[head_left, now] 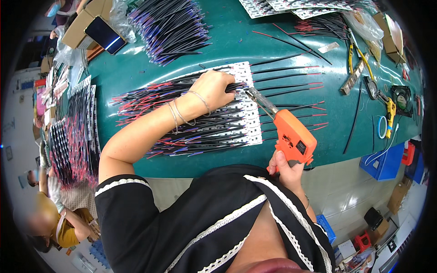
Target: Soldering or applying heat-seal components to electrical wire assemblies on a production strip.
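My right hand (287, 167) is wrapped round the grip of an orange soldering gun (293, 136). The gun's metal tip points up and left, close to the fingers of my left hand (211, 91). That hand is closed on black wire ends over a white circuit board panel (253, 125); which wire it pinches is hard to make out. Black wires with red and blue ends (182, 125) fan out leftward from the panel, passing under my left forearm. Further black wires with red tips (296, 87) stick out on its right side.
A big heap of black wires (170, 29) lies on the green table (227, 41). A phone (105, 35) leans by a carton at far left. Wired panels (75, 132) hang over the left edge. Yellow-handled pliers (351, 59) and a small fan (402, 101) lie at right.
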`<state>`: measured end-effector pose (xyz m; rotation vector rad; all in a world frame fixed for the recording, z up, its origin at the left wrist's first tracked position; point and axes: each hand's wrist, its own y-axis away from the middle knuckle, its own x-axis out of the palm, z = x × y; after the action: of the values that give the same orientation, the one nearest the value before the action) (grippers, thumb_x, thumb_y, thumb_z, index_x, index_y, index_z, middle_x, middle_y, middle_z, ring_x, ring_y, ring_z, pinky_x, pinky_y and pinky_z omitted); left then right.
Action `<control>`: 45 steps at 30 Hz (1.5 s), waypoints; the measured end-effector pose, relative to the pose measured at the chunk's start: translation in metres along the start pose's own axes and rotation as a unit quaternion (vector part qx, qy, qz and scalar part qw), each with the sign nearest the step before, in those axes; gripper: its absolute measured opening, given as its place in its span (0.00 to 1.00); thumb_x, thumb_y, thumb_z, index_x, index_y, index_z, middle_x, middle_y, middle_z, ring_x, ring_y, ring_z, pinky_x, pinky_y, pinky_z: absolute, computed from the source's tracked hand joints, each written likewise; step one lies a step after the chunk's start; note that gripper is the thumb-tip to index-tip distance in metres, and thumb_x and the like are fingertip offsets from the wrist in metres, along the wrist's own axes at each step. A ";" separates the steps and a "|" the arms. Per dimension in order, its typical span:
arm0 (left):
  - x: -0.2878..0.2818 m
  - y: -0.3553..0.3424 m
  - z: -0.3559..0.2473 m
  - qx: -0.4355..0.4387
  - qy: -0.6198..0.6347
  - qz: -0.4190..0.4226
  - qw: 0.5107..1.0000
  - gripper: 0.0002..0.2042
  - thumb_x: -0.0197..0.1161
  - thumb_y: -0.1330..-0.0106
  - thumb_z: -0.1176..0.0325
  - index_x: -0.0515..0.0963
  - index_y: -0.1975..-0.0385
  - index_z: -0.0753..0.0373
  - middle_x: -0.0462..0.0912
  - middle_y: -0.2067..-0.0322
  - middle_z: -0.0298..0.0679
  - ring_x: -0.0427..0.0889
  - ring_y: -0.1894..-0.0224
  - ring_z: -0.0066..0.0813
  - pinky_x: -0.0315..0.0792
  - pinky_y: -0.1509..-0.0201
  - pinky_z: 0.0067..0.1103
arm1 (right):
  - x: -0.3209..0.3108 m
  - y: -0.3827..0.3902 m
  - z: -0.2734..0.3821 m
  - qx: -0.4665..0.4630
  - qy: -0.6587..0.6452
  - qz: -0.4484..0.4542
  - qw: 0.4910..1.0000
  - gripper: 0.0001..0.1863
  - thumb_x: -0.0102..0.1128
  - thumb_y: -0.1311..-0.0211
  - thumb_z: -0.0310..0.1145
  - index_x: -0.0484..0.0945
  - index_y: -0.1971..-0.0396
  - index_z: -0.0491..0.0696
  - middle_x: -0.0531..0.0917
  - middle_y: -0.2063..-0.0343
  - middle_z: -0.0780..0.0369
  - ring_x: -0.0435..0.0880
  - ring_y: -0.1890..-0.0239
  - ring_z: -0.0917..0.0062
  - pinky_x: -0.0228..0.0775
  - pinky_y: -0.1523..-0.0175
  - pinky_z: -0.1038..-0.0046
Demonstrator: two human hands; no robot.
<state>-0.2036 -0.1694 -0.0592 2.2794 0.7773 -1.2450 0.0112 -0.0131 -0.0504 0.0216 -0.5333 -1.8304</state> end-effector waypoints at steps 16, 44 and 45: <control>0.001 -0.001 0.000 0.006 0.006 0.018 1.000 0.09 0.59 0.57 0.71 0.75 0.75 0.68 0.76 0.77 0.49 0.75 0.72 0.45 0.69 0.66 0.30 | 0.010 -0.003 -0.006 0.004 0.041 -0.017 0.999 0.12 0.53 0.46 0.29 0.64 0.65 0.39 0.70 0.86 0.64 0.67 0.90 0.83 0.60 0.86 0.82; -0.001 -0.003 -0.003 -0.008 -0.014 0.032 0.999 0.08 0.58 0.56 0.70 0.74 0.77 0.68 0.75 0.78 0.51 0.75 0.73 0.47 0.69 0.67 0.32 | 0.008 0.002 -0.007 -0.066 -0.035 -0.020 0.997 0.18 0.53 0.46 0.25 0.61 0.56 0.38 0.71 0.81 0.63 0.68 0.88 0.85 0.61 0.84 0.84; 0.000 -0.003 -0.003 0.000 0.011 0.014 1.000 0.08 0.58 0.55 0.70 0.74 0.77 0.67 0.75 0.78 0.51 0.75 0.73 0.47 0.69 0.67 0.32 | 0.008 0.002 -0.006 -0.059 -0.026 -0.019 0.998 0.18 0.53 0.46 0.25 0.61 0.56 0.38 0.71 0.81 0.63 0.68 0.88 0.85 0.61 0.84 0.84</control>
<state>-0.2040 -0.1655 -0.0577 2.2986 0.7513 -1.2103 0.0123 -0.0234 -0.0530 -0.0965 -0.4637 -1.9004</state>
